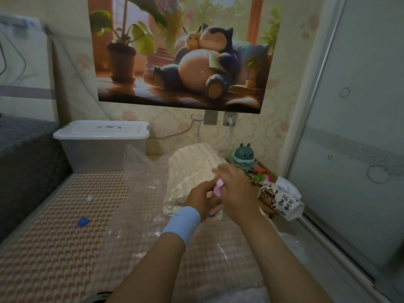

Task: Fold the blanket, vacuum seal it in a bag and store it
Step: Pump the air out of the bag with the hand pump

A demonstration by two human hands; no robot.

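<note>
Over the bagged blanket [192, 165] — left hand [197, 199] and right hand [237, 191] tight around a pink object [219, 184].

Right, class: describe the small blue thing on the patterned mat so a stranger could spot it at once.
Start at the big cartoon poster on the wall, drop to the white-lidded clear storage box below its left corner, then come forward along the patterned mat. The small blue piece lies there by itself; the only scrap near it is white.

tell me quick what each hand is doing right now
Left hand: holds the pink object.
Right hand: against the pink object, blurred, grip cannot be told.
</note>
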